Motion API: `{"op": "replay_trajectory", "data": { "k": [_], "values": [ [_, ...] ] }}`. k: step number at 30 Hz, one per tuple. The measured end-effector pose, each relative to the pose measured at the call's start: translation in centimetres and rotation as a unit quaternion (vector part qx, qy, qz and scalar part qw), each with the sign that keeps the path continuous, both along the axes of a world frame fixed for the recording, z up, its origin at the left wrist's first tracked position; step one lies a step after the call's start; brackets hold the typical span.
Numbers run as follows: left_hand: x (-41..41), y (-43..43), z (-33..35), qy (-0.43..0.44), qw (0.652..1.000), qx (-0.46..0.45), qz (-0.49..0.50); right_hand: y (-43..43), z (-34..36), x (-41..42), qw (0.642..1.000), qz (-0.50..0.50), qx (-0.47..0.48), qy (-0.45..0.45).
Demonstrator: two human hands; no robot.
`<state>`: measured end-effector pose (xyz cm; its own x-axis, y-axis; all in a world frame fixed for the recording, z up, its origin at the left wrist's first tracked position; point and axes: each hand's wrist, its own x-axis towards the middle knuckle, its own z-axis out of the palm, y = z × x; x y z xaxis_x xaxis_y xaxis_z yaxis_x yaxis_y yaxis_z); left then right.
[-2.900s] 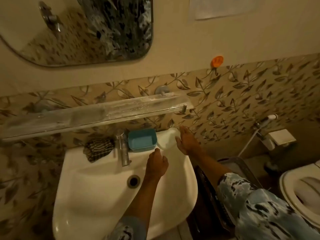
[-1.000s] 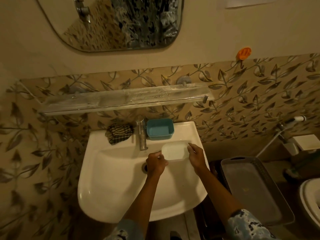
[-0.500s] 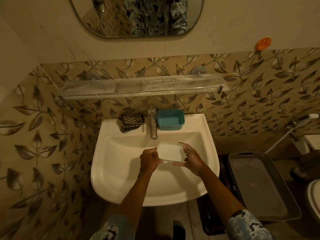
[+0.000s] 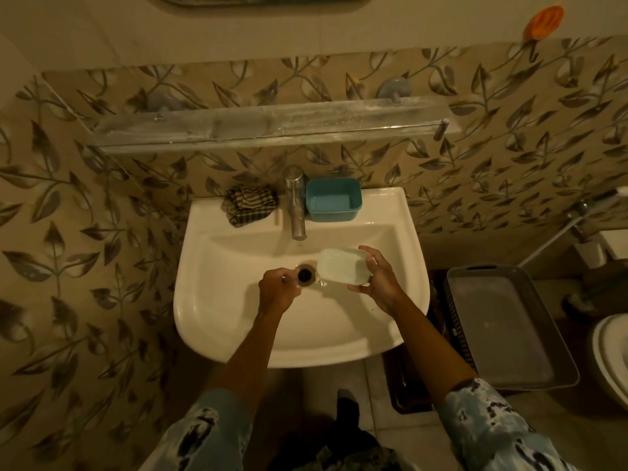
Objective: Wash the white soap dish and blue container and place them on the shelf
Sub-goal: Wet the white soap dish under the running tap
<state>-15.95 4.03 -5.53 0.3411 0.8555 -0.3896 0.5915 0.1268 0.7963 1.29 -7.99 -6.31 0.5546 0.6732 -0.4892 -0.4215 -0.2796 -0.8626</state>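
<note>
My right hand (image 4: 377, 280) grips the white soap dish (image 4: 341, 266) by its right end and holds it tilted over the basin of the white sink (image 4: 238, 321), just right of the drain (image 4: 304, 274). Left of the drain hovers my left hand (image 4: 277, 290), fingers curled with nothing in them, apart from the dish. The blue container (image 4: 333, 204) stands upright on the sink's back ledge, right of the metal tap (image 4: 295, 205). Above them, the glass shelf (image 4: 265, 129) on the wall carries nothing.
A crumpled checked cloth (image 4: 249, 207) lies on the ledge left of the tap. A grey tray (image 4: 509, 329) rests on a dark basket right of the sink. A toilet rim (image 4: 611, 355) shows at the far right, and an orange hook (image 4: 543, 20) on the wall.
My left hand has let go of the soap dish and drawn back to the left. My right hand alone now holds the dish, shifted right and tilted. The camera has tipped further down.
</note>
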Motion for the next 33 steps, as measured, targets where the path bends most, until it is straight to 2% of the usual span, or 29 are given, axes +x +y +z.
{"op": "replay_trajectory", "data": {
  "k": [6,12,19,28,33],
  "values": [
    [-0.7,0.3,-2.1,-0.007,1.000,-0.028,0.011,-0.4,-0.7,0.9,0.998,-0.004,0.003,-0.066],
    [-0.5,-0.1,-3.0,-0.004,0.998,-0.023,0.052,-0.7,-0.4,1.3,0.985,0.018,0.021,-0.171],
    [0.3,-0.6,-3.5,0.010,0.999,-0.015,0.044,-0.6,0.4,1.5,0.974,0.011,0.048,-0.220],
    [1.4,-0.9,-3.2,0.013,0.999,-0.008,0.038,0.6,2.3,1.1,0.942,0.054,0.094,-0.317],
    [1.1,-0.6,-3.4,0.011,0.999,0.003,0.036,1.2,3.6,0.7,0.904,0.074,0.119,-0.404]
  ]
}}
